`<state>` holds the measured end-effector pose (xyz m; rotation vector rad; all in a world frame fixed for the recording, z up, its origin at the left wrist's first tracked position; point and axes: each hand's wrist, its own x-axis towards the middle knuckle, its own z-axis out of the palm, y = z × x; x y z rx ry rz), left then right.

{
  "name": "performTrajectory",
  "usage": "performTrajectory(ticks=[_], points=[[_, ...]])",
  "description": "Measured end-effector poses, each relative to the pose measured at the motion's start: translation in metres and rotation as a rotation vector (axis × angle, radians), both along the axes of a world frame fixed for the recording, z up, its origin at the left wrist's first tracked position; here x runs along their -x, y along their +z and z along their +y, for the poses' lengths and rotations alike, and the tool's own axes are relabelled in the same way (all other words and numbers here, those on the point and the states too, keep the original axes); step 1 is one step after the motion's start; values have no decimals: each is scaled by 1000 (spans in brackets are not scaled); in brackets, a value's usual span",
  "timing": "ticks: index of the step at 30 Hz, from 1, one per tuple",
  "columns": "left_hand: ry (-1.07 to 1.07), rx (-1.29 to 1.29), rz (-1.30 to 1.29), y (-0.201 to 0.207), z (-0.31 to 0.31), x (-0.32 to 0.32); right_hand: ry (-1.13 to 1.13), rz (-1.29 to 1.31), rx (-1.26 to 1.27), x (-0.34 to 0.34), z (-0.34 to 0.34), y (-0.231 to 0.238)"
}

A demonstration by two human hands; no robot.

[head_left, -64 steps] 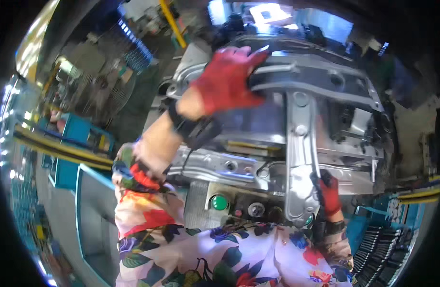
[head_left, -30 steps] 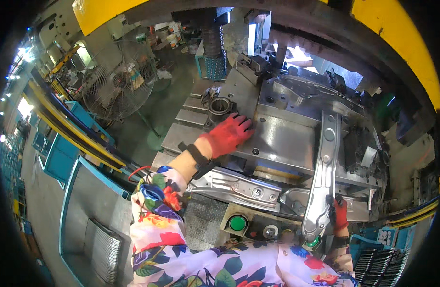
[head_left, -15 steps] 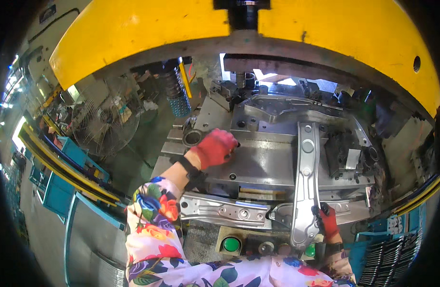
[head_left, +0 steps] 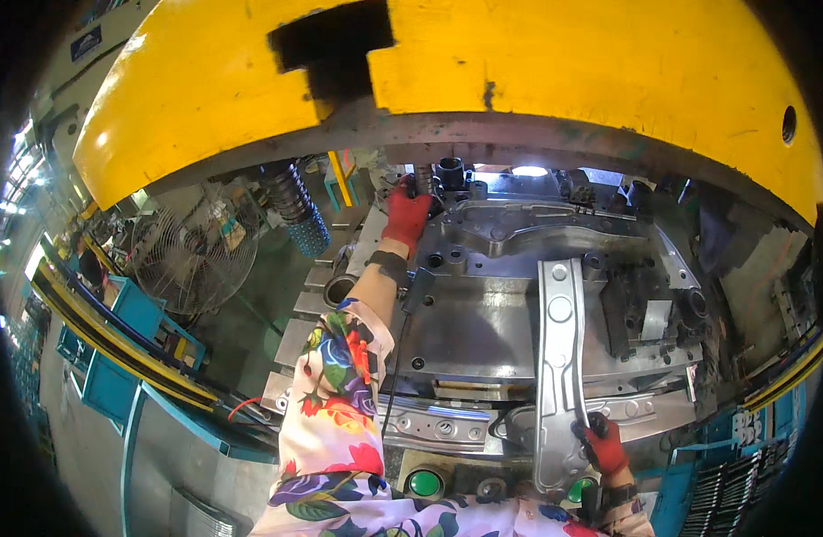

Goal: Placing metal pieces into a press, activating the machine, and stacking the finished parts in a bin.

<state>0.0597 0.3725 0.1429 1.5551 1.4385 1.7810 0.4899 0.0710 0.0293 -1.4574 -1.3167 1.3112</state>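
My right hand point(head_left: 606, 446), in a red glove with dark fingertips, is closed on the lower right edge of a long silver stamped metal bracket point(head_left: 560, 376). The bracket slants upright over the right part of the press die point(head_left: 474, 327), its far end by the die's raised step. My left hand point(head_left: 406, 215), also red-gloved, reaches to the far left of the die, beside a dark metal post point(head_left: 424, 179). Its fingers are mostly hidden behind the hand and among dark fittings. Beyond the flat plate lies a shaped metal part point(head_left: 519, 234) on the die.
The yellow press ram point(head_left: 564, 63) hangs above the die. More stamped brackets point(head_left: 438, 425) lie along the near edge, above a panel with a green button point(head_left: 423, 483). A fan point(head_left: 197, 251) stands left; a rack of metal parts point(head_left: 729, 488) is at lower right.
My left hand has moved from above the plate to the far left fittings, the arm stretching forward. My right hand still holds the bracket, now slightly lower in view. The whole view has shifted.
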Motion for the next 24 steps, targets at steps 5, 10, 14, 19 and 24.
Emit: performTrajectory(ticks=[5,10,14,19,24], points=[[57,58,94,-9,23,-6,46,26,-46,-4,0,-3],[75,160,310,4,15,-22,68,-19,-53,-20,2,-30],[15,194,704,22,-3,-34,-82,-3,8,-8,0,-10],[-148,68,667,-2,15,8,-38,23,-47,5,0,11],[-176,-12,307,-1,20,7,-13,34,-53,0,1,1]])
